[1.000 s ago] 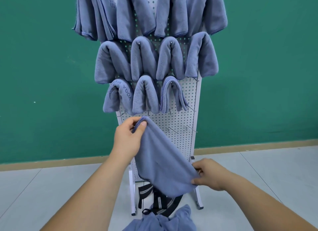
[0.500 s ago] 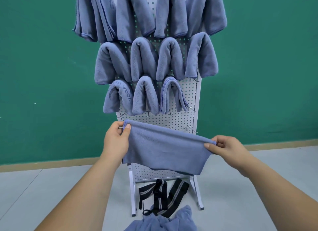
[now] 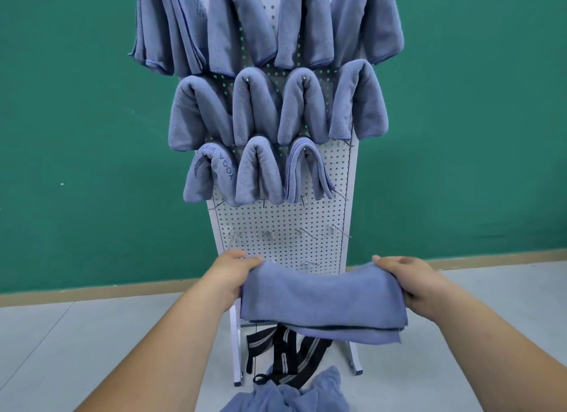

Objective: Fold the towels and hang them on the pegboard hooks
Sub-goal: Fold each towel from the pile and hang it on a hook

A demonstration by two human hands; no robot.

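Towels [image 3: 254,105] hung: eleven; left hand [image 3: 233,278] and right hand [image 3: 411,281] fingers [image 3: 387,262] clamp one folded towel [image 3: 322,298].

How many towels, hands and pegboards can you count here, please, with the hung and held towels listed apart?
Hung towels: 11
Held towel: 1
Heap of towels on the floor: 1 heap, its towels cannot be counted singly
Hands: 2, left hand and right hand
Pegboard: 1
Total: 16
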